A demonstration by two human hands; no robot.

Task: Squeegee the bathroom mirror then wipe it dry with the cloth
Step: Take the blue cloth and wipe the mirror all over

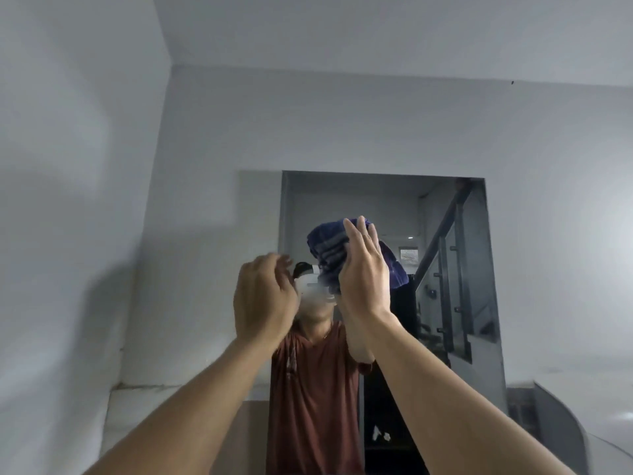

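The dark blue cloth (327,250) is bunched into a thick wad and is held flat against the upper part of the mirror (376,197) by the right hand (364,272); the fingers are seen stretched out straight over the wad, so the cloth is pressed to the glass rather than clenched; whether the thumb is hooked under a fold cannot be told. The left hand (263,296) is raised just beside it, blurred, with fingers loosely curled and nothing held in it; since only the cloth is in play, the drying step is judged to be in hand. The cloth is judged to be soft, light and limp; a loose corner is seen hanging at the right of the palm, and it can be expected to trail or slip if pressure is eased; the cloth is best taken by the middle of the wad, with loose ends folded under the palm, so that a broad pad is offered to the glass. The mirror is judged stiff, smooth and fragile; even, moderate pressure is called for, least of all at its edges, where the white wall (342,114) is met.
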